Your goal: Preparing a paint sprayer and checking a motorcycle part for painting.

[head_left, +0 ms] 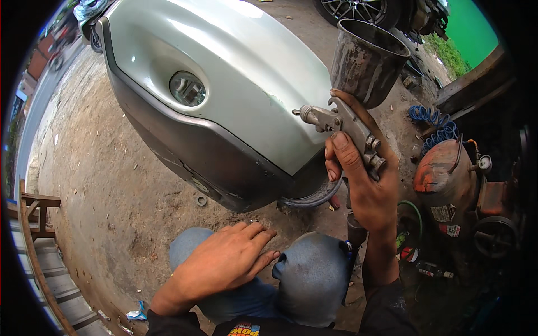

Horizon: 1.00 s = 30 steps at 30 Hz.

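My right hand [370, 185] is wrapped round a metal paint spray gun [354, 124] with a dark, paint-stained cup [364, 70] on top. Its nozzle points left, close to the right end of a car bumper [252, 73]. The bumper is glossy pale silver-green above, with a dark grey lower section [207, 148] that bears scuffs. A round fog lamp [188, 88] sits in its recess. My left hand [224, 260] lies over my bent knee in blue jeans, fingers stretched out and holding nothing.
At the right stand a rusty orange air compressor [443, 173] and a blue coiled hose [434, 123]. A bottle [434, 270] lies on the ground below them. A wooden bench [42, 224] is at the left edge, and a car wheel [358, 8] shows at the far top.
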Each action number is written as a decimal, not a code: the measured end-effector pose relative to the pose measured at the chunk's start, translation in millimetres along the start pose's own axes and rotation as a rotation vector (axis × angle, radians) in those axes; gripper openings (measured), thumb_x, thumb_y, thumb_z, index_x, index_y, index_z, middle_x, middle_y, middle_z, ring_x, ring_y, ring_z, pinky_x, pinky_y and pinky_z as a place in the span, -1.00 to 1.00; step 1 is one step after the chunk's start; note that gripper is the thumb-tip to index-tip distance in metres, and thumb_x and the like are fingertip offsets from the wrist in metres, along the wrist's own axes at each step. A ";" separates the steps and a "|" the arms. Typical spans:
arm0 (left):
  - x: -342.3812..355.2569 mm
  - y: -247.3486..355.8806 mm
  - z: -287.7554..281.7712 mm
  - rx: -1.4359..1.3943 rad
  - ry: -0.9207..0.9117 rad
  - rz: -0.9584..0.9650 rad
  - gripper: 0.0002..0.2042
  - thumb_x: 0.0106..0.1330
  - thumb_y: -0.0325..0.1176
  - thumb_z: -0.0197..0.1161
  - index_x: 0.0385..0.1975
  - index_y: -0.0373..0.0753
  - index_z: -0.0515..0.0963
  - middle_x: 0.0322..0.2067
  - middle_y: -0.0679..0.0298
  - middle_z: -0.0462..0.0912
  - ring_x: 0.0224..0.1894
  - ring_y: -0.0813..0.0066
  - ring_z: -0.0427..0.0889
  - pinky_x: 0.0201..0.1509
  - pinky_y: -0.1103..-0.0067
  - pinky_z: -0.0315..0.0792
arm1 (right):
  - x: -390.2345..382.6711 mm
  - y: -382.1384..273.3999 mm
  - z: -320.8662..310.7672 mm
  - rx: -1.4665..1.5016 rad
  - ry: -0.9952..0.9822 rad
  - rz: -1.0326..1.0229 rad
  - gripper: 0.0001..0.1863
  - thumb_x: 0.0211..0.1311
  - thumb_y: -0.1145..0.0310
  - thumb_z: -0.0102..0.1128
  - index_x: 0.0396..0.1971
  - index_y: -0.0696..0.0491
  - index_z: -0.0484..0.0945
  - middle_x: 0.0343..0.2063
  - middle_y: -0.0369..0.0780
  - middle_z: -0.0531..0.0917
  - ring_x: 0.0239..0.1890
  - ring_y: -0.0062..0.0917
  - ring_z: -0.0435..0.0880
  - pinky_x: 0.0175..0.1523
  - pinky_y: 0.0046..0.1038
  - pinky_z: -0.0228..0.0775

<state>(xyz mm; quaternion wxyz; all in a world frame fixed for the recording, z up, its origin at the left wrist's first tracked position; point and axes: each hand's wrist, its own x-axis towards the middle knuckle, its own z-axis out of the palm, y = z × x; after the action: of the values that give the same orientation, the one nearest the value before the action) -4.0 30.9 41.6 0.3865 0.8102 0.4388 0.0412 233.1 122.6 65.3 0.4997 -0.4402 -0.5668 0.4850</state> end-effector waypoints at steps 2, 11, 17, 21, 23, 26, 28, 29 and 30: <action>0.1 -0.2 0.3 0.001 0.003 -0.001 -0.52 0.62 -0.08 0.21 0.29 -0.36 0.55 0.11 -0.02 0.67 0.19 -0.04 0.65 0.32 0.22 0.54 | 2.3 2.9 -1.1 0.006 0.003 -0.024 -0.45 0.65 0.29 0.26 0.54 -0.01 0.46 -0.41 -0.42 0.60 -0.40 -0.81 0.49 -0.29 -0.66 0.39; 0.1 -0.6 0.4 0.004 -0.005 -0.014 -0.52 0.62 -0.07 0.20 0.30 -0.35 0.55 0.13 -0.02 0.66 0.20 -0.04 0.65 0.34 0.22 0.52 | 1.4 -1.4 3.9 0.025 -0.037 -0.022 -0.44 0.65 0.27 0.27 0.54 0.03 0.45 -0.41 -0.43 0.60 -0.41 -0.82 0.48 -0.30 -0.67 0.37; 0.9 1.0 -1.0 -0.004 -0.024 -0.026 -0.51 0.63 -0.06 0.19 0.31 -0.35 0.55 0.14 -0.02 0.66 0.22 -0.04 0.64 0.35 0.22 0.52 | 6.8 -1.1 2.6 0.024 -0.027 -0.033 -0.45 0.65 0.27 0.26 0.53 0.04 0.46 -0.42 -0.44 0.59 -0.41 -0.82 0.47 -0.31 -0.67 0.37; 0.6 0.1 -1.1 -0.002 -0.028 -0.028 -0.51 0.63 -0.06 0.18 0.31 -0.35 0.55 0.14 -0.02 0.66 0.22 -0.04 0.64 0.35 0.22 0.52 | 7.3 -0.3 6.3 0.055 -0.040 -0.006 -0.46 0.66 0.29 0.25 0.53 0.03 0.47 -0.42 -0.44 0.58 -0.42 -0.82 0.47 -0.31 -0.67 0.36; 1.1 0.9 -1.6 -0.003 -0.027 -0.018 -0.51 0.63 -0.06 0.19 0.31 -0.35 0.55 0.14 -0.02 0.66 0.22 -0.04 0.64 0.35 0.23 0.52 | 9.6 -3.1 5.7 0.049 -0.043 -0.029 -0.46 0.66 0.29 0.25 0.53 0.02 0.47 -0.42 -0.44 0.58 -0.43 -0.82 0.47 -0.32 -0.67 0.36; 0.3 -1.4 0.5 -0.003 -0.024 -0.025 -0.51 0.63 -0.06 0.19 0.30 -0.35 0.55 0.13 -0.02 0.66 0.21 -0.04 0.64 0.34 0.22 0.52 | 14.6 2.5 6.8 0.044 -0.038 -0.045 -0.46 0.65 0.30 0.26 0.52 0.01 0.47 -0.42 -0.44 0.59 -0.43 -0.82 0.47 -0.32 -0.67 0.37; -0.2 -2.1 0.6 -0.004 -0.019 -0.021 -0.52 0.63 -0.06 0.19 0.29 -0.36 0.56 0.12 -0.02 0.66 0.20 -0.04 0.64 0.33 0.22 0.52 | 15.0 -1.8 8.2 0.028 -0.050 -0.039 -0.48 0.67 0.33 0.22 0.52 0.07 0.45 -0.38 -0.36 0.62 -0.42 -0.76 0.49 -0.29 -0.62 0.39; -0.2 -2.3 0.3 -0.004 -0.018 -0.022 -0.52 0.63 -0.06 0.19 0.29 -0.36 0.56 0.12 -0.02 0.66 0.20 -0.04 0.64 0.33 0.22 0.52 | 15.2 -3.2 9.0 0.013 -0.061 -0.033 -0.49 0.69 0.36 0.18 0.52 0.14 0.43 -0.34 -0.28 0.64 -0.41 -0.70 0.50 -0.27 -0.58 0.41; 0.3 -2.0 -0.5 -0.006 -0.019 -0.019 -0.52 0.63 -0.06 0.18 0.29 -0.36 0.56 0.12 -0.02 0.66 0.20 -0.04 0.64 0.33 0.22 0.52 | 15.2 -3.9 9.3 0.011 -0.060 -0.034 -0.49 0.69 0.36 0.18 0.52 0.14 0.43 -0.34 -0.28 0.64 -0.41 -0.70 0.50 -0.27 -0.58 0.41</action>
<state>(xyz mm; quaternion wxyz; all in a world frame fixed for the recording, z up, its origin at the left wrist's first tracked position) -5.4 32.0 40.5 0.3935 0.8052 0.4426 0.0310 222.0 136.0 71.0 0.4930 -0.4129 -0.5862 0.4928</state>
